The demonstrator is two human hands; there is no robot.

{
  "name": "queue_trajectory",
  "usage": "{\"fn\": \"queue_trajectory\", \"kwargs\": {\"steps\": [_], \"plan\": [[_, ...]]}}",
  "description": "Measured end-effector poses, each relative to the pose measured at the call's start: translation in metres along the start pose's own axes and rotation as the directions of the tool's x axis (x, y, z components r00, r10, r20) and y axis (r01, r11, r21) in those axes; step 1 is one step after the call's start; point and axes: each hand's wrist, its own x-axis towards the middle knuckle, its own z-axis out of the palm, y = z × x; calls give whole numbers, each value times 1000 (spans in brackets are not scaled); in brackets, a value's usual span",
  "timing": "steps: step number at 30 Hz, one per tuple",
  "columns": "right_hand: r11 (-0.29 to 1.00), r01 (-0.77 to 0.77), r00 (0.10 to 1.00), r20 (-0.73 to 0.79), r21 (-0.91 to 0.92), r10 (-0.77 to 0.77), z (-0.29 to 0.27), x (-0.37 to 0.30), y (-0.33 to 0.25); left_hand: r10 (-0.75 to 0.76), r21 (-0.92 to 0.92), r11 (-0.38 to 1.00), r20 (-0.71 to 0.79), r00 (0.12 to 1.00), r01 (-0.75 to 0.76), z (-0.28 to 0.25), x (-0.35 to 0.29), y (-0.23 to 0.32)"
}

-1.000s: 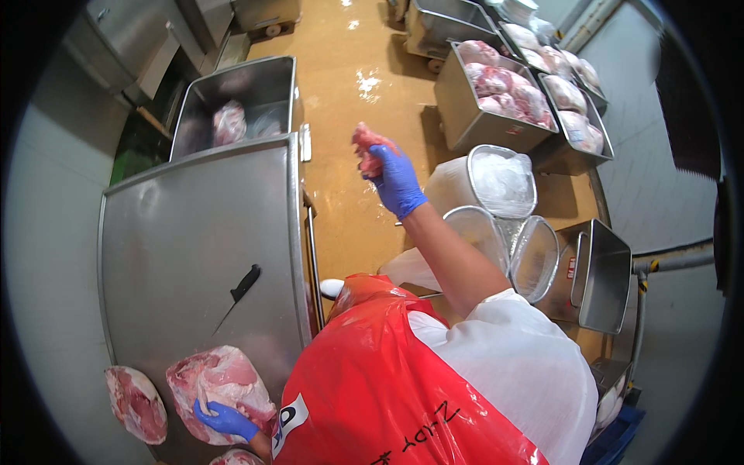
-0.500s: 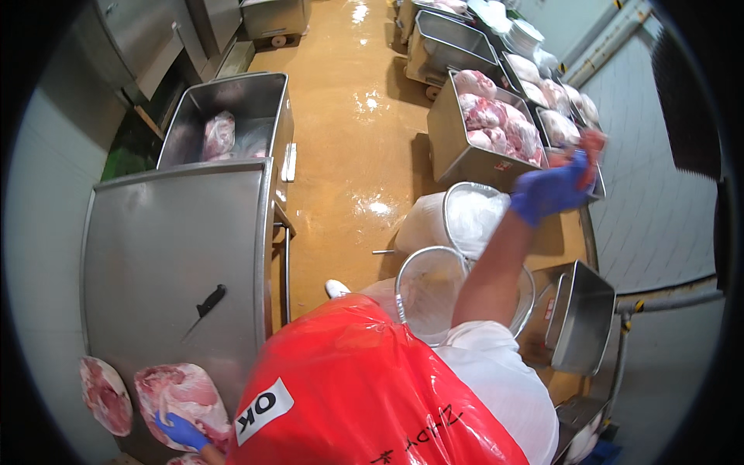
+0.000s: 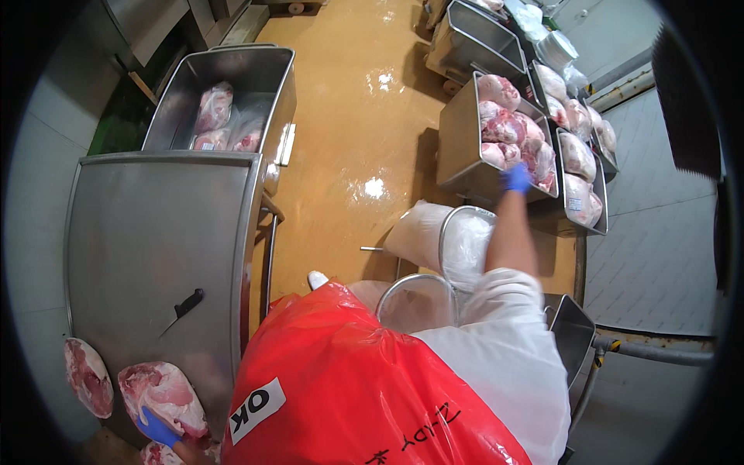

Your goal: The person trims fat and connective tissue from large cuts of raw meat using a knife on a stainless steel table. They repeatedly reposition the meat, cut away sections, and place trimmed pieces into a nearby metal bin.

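1. At the near end of the steel tabletop [image 3: 155, 225], my left hand [image 3: 158, 428], blue-gloved, rests on a large raw meat joint [image 3: 174, 387]; whether the fingers grip it I cannot tell.
2. Left of it, near the tabletop's edge, lies a second joint [image 3: 89, 377]; farther up the steel is a black-handled knife [image 3: 184, 304].
3. Well off to the right, my right hand [image 3: 515, 178] is at the near rim of a steel bin [image 3: 463, 147] heaped with raw meat pieces [image 3: 502, 126]; blur keeps me from telling whether its fingers are apart or together.
4. One second ago that hand held a meat scrap; now I cannot make the scrap out.
5. My left hand has stayed on the same joint.
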Motion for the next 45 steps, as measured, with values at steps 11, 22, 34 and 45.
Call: {"fn": "queue_trajectory", "kwargs": {"steps": [11, 22, 34, 45], "plan": [[12, 133, 682, -83, 991, -726, -57, -311, -401, 17, 33, 999, 136, 991, -22, -24, -32, 49], [-453, 597, -191, -431, 662, -882, -212, -514, -472, 90, 124, 990, -165, 982, -70, -19, -103, 121], [-290, 854, -243, -162, 432, -957, -245, -626, -543, -24, -234, 972, -101, 995, 0, -34, -128, 157], [-158, 451, -486, 93, 878, -869, -395, -583, -503, -54, -215, 975, 9, 999, 54, -31, -140, 146]]}}
